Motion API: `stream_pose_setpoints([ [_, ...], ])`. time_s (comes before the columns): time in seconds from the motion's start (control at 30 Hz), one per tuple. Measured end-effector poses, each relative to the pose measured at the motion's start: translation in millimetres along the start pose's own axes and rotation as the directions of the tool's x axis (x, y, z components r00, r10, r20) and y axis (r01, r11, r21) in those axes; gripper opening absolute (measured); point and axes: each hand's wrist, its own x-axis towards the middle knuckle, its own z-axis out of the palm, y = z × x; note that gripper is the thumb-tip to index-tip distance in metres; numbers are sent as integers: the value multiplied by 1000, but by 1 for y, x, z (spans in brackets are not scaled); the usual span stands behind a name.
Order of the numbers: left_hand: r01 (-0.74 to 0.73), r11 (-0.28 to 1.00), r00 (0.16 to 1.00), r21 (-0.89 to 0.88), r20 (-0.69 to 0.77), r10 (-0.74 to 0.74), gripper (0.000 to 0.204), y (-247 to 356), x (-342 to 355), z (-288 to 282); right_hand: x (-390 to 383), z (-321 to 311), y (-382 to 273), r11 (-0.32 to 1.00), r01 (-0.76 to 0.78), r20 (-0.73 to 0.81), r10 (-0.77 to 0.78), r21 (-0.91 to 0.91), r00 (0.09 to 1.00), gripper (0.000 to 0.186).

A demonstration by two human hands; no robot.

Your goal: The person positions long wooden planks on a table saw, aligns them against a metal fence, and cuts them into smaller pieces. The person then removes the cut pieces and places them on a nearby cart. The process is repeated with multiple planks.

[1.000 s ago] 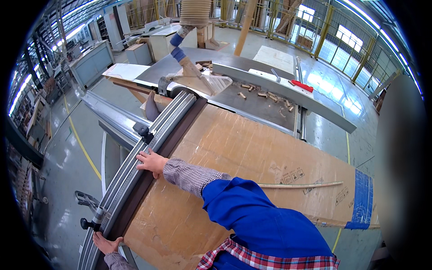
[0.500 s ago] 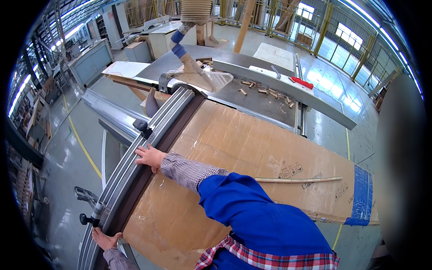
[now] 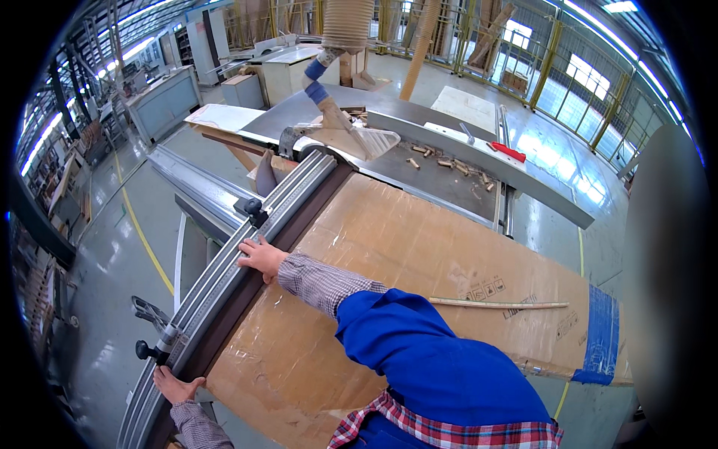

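A long metal rail (image 3: 289, 199) with a scale, black knobs and a dark strip crosses diagonally beside a large cardboard-covered panel (image 3: 404, 239). My right hand (image 3: 260, 259) lies on the rail below the upper knob (image 3: 254, 212), fingers spread over it and thumb down at the inner side. My left hand (image 3: 174, 384) rests on the rail's lower end, just below the lower knob (image 3: 149, 350), fingers extended and thumb apart. A thin strip (image 3: 497, 304) lies on the panel beside my blue right sleeve. Blue tape (image 3: 598, 333) covers the panel's right end.
Beyond the panel are a saw table (image 3: 288, 112) with small offcuts (image 3: 449, 163), a clear guard (image 3: 370, 142) under a hose (image 3: 344, 26), a long fence (image 3: 546, 191) and a red-handled object (image 3: 507, 151). Yellow fencing (image 3: 557, 67) stands behind; machines (image 3: 161, 105) stand at left.
The camera's view has shifted slightly. Both hands stay on the rail in nearly the same places, with no clear change in their fingers.
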Motion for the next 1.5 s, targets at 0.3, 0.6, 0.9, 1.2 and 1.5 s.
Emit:
stream_pose_setpoints([
  [0.3,-5,999,999,-51,52,8,107,15,-4,-10,-15,-12,2,1000,-24,33,24,8,999,85],
  [0.6,-115,988,993,-107,-2,116,102,30,-11,-49,-27,-22,-6,998,-34,5,33,60,999,73],
  [0.9,-29,998,994,53,108,23,112,14,-26,-45,-46,-43,-54,997,-60,45,62,-56,997,87],
  [1.2,63,998,995,-10,76,-62,108,22,-34,-44,-23,1,-163,956,215,-192,-176,202,965,63],
  [1.5,266,770,443,-580,-636,-632,63,-53,-89,-12,-21,-4,-185,974,117,-74,-104,193,992,60],
])
